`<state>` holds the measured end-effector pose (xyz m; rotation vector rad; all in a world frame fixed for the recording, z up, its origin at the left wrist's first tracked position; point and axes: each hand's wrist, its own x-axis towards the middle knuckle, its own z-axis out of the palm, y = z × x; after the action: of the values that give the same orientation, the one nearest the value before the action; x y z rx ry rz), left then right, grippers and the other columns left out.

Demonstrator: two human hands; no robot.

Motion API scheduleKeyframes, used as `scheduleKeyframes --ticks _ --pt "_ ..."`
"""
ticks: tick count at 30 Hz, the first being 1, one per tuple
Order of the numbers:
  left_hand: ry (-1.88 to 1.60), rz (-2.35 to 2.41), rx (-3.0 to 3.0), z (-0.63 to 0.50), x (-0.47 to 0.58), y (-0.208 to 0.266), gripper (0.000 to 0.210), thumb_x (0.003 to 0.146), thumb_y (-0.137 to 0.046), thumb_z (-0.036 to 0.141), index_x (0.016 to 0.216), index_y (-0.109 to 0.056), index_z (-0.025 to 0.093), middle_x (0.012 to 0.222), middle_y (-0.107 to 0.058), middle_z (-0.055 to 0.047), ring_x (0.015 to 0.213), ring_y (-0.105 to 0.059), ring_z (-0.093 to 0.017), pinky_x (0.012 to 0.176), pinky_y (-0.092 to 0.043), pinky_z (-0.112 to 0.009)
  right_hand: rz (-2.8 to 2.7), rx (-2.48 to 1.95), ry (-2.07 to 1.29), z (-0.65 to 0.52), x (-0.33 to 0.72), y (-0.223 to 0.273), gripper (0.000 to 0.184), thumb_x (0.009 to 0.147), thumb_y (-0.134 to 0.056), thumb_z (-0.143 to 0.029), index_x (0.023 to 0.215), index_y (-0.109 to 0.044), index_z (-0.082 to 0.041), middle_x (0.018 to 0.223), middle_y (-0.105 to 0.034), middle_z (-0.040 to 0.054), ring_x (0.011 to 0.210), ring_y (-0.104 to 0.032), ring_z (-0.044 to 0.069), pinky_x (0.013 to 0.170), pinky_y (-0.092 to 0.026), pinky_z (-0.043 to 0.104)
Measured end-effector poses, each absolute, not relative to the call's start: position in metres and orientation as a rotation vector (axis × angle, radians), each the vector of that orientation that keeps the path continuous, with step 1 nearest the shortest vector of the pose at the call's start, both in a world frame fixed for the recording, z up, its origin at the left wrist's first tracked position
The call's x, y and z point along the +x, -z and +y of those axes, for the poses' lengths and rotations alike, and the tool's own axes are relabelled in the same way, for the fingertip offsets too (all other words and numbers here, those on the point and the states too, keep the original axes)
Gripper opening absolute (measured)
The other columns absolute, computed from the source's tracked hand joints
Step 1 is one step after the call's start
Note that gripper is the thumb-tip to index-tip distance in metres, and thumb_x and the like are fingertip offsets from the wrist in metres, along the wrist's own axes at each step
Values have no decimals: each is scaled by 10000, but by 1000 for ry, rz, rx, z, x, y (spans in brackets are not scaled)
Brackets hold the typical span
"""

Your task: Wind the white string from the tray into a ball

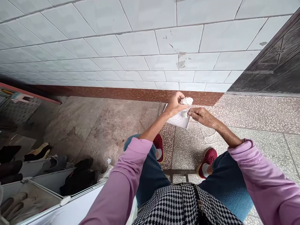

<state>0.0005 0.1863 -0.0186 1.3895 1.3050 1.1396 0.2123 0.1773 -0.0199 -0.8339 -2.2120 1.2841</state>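
My left hand (pixel 174 105) reaches over a shallow white tray (pixel 181 123) on the floor, its thumb and fingers curved round a rough white bundle (pixel 187 101). Just below it, my right hand (pixel 202 117) pinches the edge of a small round piece of wound white string (pixel 185 113). Loose white string (pixel 207 136) lies in loops on the floor below my right hand. Whether the string joins the bundle cannot be made out.
A white tiled wall (pixel 161 62) with a brown base strip rises beyond the tray. A dark panelled door (pixel 276 62) stands at the right. At lower left, a white rack (pixel 82 200) holds several shoes. My red shoes (pixel 209 156) flank the floor before me.
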Motion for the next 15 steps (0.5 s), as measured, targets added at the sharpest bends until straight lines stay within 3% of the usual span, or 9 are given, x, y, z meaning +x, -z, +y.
scheduleKeyframes --ticks 4,8,11,15 --pt "-820 1229 1413 179 -1 16 348 605 -772 161 913 -612 189 822 -641 18 759 -574 -136 710 -419 -288 -2008 -904 -1279 180 231 6 567 1034 -599 -732 857 -695 -202 643 -451 -39 593 -376 132 582 -310 303" --pt "-573 890 1254 166 1 9 438 676 -850 334 1043 -680 164 891 -688 -22 745 -594 -132 683 -438 -294 -1865 -964 -1246 190 246 5 607 967 -684 -779 738 -569 -229 604 -414 -54 566 -345 121 563 -290 303" --pt "-662 794 1138 163 2 4 478 652 -885 356 1032 -663 169 881 -661 -13 724 -581 -117 662 -440 -287 -1894 -956 -1255 192 241 12 609 1002 -645 -740 694 -506 -233 605 -426 -47 564 -356 118 569 -303 302" --pt "-946 878 993 172 -2 6 553 590 -909 360 1017 -598 195 926 -653 -9 778 -614 -128 671 -468 -277 -2073 -923 -1195 187 223 23 521 1054 -556 -645 781 -626 -207 626 -474 -30 598 -413 136 608 -339 306"
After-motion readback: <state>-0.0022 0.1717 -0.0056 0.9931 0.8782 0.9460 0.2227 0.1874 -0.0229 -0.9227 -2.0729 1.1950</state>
